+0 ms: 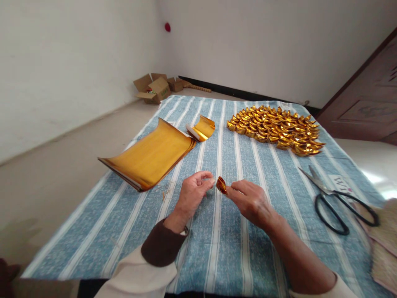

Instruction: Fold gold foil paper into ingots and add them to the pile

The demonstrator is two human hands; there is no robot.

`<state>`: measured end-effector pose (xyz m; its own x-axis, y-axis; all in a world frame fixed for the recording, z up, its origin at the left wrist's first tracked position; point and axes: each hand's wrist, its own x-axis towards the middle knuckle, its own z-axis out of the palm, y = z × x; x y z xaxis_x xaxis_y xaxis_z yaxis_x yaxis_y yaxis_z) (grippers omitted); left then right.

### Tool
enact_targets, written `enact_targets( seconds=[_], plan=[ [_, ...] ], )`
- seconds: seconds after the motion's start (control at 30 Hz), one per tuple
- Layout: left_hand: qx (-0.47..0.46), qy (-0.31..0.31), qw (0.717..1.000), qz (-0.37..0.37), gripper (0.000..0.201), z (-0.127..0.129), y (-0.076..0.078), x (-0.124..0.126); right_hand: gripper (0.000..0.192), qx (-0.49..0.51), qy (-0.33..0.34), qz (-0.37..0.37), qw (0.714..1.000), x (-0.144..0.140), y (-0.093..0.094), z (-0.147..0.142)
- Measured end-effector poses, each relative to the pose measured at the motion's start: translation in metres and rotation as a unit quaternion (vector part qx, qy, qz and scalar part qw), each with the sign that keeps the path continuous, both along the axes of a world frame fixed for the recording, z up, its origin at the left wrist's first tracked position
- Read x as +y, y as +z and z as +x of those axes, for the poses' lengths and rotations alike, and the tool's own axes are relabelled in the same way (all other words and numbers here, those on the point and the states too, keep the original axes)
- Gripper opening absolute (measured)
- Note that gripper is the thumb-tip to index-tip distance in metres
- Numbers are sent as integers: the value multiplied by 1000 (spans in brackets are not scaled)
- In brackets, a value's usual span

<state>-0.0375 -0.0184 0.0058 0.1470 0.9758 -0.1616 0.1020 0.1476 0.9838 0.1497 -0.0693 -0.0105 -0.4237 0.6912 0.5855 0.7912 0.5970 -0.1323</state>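
Observation:
My left hand and my right hand meet over the middle of the blue striped cloth. Between their fingertips sits a small folded piece of gold foil paper, pinched from both sides. A stack of gold foil sheets with curled edges lies to the left, beyond my left hand. A smaller curled gold sheet lies just behind it. Several folded gold ingot shapes are laid in rows at the far right of the cloth.
Black-handled scissors lie on the cloth to the right of my right hand. A straw-coloured mat sits at the right edge. Open cardboard boxes stand on the floor by the far wall. A dark wooden door is at right.

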Motion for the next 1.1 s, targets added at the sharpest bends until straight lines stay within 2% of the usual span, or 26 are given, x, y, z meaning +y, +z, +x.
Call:
enact_targets(
  seconds=[0.13, 0.37, 0.57, 1.1],
  plan=[
    [6, -59, 998, -6, 19, 3, 0, 2, 26, -32, 28, -30, 999, 0, -3, 1],
    [22, -86, 996, -30, 11, 8, -6, 2, 30, -40, 40, -42, 997, 2, -5, 3],
    [29, -85, 996, -19, 7, 11, -11, -1, 32, -32, 40, -64, 997, 1, -8, 3],
    [1, -60, 997, -44, 5, 17, -14, -3, 34, -16, 29, -87, 996, 1, -11, 3]
  ],
)
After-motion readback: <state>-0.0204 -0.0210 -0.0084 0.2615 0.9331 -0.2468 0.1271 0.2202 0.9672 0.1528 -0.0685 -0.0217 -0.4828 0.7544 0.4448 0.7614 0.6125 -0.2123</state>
